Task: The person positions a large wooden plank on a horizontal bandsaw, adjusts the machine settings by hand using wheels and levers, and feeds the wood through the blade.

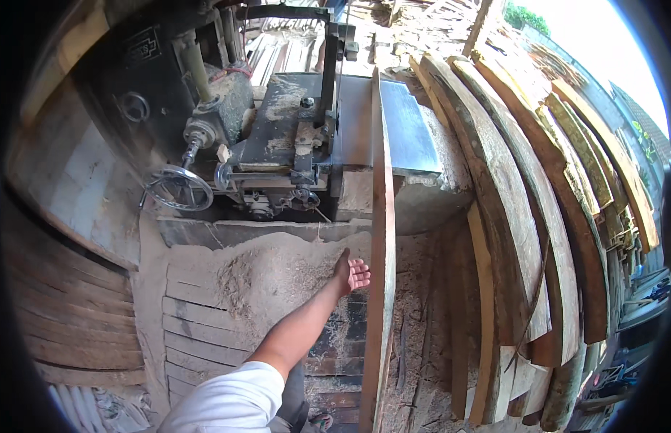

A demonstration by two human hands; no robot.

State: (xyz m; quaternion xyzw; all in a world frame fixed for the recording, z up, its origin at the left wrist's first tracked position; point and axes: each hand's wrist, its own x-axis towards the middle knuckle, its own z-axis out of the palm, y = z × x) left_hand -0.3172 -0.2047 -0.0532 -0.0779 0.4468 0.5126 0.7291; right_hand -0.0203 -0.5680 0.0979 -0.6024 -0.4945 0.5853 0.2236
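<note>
My left hand (352,275) reaches forward with its palm turned toward the board and its fingers apart, slightly bent. The fingertips come up close to the left side of a long wooden board (379,216); whether they touch it I cannot tell. The far end of this board lies over the metal table (415,133) of a bandsaw (144,94), and its near end runs out at the lower edge. The upright blade area is partly hidden by the dark guide post (328,79). My right hand is out of view.
Left of the saw table are a handwheel (179,187) and a fence (304,144). A sawdust heap (278,270) covers part of the slatted floor (198,325). Several bark-edged slabs (494,166) are stacked on the right. Planks (83,317) lie at the left.
</note>
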